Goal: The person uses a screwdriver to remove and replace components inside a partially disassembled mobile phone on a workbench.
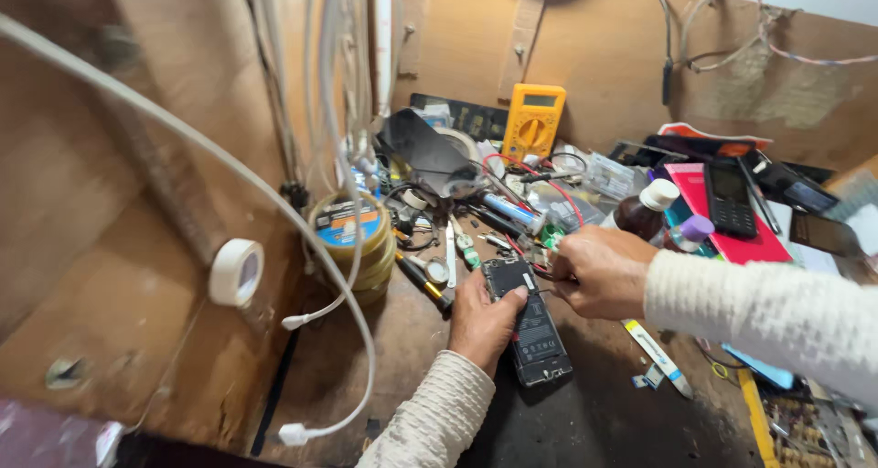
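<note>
Head view, looking down: my left hand [482,320] is wrapped around one opened phone [530,326], back cover off, thumb pressed on its upper edge, pinning it to the dark worktop [604,413] in the middle of the clutter. My right hand [593,271] is curled just past the phone's top end, fingers pinched together; what they pinch I cannot tell, it is too small. Both sleeves are cream knit.

Count with me: one yellow multimeter [532,120] propped against the board wall at the back. One stack of round yellowish tape rolls [352,244] with a blue-and-orange label on top, left of the phone. One white tape roll [236,271] stuck on the left wall. One brown bottle with a white cap [643,212] just behind my right hand. One black keypad phone [732,198] lying on a pink-red flat packet [754,244] to the right. White cables [302,221] hang down the left side.
</note>
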